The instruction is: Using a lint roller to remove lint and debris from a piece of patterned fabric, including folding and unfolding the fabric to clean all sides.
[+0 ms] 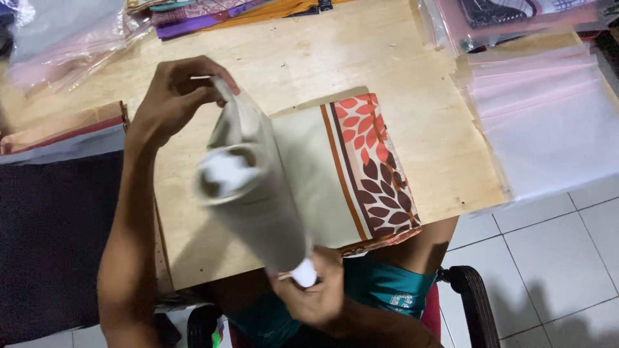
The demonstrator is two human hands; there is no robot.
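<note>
Clear plastic bags [548, 116] lie stacked at the table's [309, 58] right edge, more crumpled ones [58, 38] sit at top left, and folded purple and orange cloths [225, 13] lie along the far edge. The left hand [171, 96] pinches the top edge of a beige cloth [258, 187] with fingers closed, while the right hand [316, 290] grips its lower end near the body. The cloth rises rolled and blurred between both hands, its leaf-patterned border [374, 167] flat on the table just right.

Left hand [171, 96] pinching, raised; right hand [314, 293] gripping low.
</note>
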